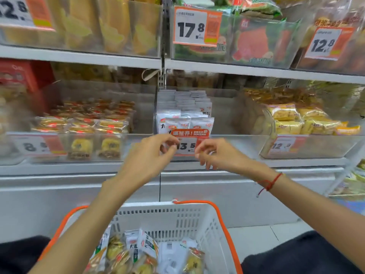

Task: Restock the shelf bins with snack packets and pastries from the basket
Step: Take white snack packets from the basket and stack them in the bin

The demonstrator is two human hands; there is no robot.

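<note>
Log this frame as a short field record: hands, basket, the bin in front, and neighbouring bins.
left hand: raised at the centre bin's front, fingers loosely curled, holding nothing visible
right hand: same height, fingers loosely curled, apparently empty
price tag: orange and white, on the centre bin's front, between the hands
centre bin: white packets in rows at its left side
left bin: wrapped pastries
right bin: yellow packets
basket: white, orange handles, holding packets and pastries

basket: white, orange handles, bottom centre | snack packets: jumbled inside | shelf bins: clear, mid-frame | white packets: upright rows, centre bin
</note>
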